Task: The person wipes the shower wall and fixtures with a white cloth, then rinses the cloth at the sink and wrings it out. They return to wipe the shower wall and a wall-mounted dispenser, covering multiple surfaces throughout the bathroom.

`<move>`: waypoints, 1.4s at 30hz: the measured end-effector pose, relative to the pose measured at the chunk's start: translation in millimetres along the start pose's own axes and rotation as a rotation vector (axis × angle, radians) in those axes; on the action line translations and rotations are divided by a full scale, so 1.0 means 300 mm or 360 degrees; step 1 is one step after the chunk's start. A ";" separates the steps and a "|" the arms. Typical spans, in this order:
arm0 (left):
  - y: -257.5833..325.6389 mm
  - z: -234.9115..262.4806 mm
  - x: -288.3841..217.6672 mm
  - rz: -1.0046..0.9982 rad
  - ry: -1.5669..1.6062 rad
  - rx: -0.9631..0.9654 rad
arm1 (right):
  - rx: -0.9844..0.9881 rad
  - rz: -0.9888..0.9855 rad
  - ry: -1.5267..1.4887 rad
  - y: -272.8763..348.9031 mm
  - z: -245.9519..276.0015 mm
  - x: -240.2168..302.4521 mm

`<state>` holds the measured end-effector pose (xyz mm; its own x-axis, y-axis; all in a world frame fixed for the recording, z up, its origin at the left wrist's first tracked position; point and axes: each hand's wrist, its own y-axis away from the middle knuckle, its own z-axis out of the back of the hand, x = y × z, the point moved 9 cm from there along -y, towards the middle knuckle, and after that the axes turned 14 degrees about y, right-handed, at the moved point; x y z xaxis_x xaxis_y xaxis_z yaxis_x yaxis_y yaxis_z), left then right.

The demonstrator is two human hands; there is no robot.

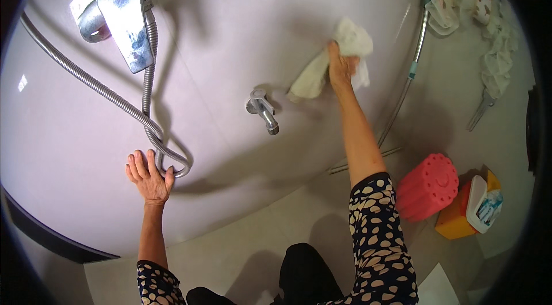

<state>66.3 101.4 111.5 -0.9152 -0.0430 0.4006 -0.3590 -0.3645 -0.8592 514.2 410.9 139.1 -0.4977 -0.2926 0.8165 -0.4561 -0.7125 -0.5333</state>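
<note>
Black fisheye rim cuts off frame corners; patterned cloths at 1 o'clock blurred, details unclear. Pale crumpled rag [322, 69], creased and limp, sits at 12 to 1 o'clock on white tiled wall [230, 46]. Right hand [341, 68] grips rag, fingers closed round it, pressing it to wall. Left hand [148, 177], at 8 o'clock, fingers spread wide, flat on wall, touching loop of metal shower hose [167, 155]. Small tap [263, 109] near centre. Pink ribbed stool [426, 187] at 4 o'clock.

A pale, glossy tiled wall [241, 35] fills a bathroom, meeting a light tiled floor [259, 236]. A chrome mixer tap [123, 12] and small wall tap [263, 110] jut out; a pink stool [426, 186] stands in the corner.
</note>
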 end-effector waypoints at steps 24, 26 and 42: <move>-0.018 0.031 -0.012 -0.0006 -0.0058 -0.0029 | 0.0226 0.1425 0.0051 0.538 -0.117 0.164; -0.026 0.042 -0.011 -0.0025 -0.0076 -0.0024 | 0.0174 0.1450 0.0215 0.649 -0.142 0.077; -0.069 0.091 -0.038 -0.0079 -0.0082 -0.0008 | -0.0050 0.0863 -0.0370 0.816 -0.089 0.691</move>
<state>89.2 84.0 133.5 -0.8856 -0.0728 0.4587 -0.4050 -0.3625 -0.8394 279.7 192.9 171.9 -0.4927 -0.7443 0.4508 -0.2052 -0.4041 -0.8914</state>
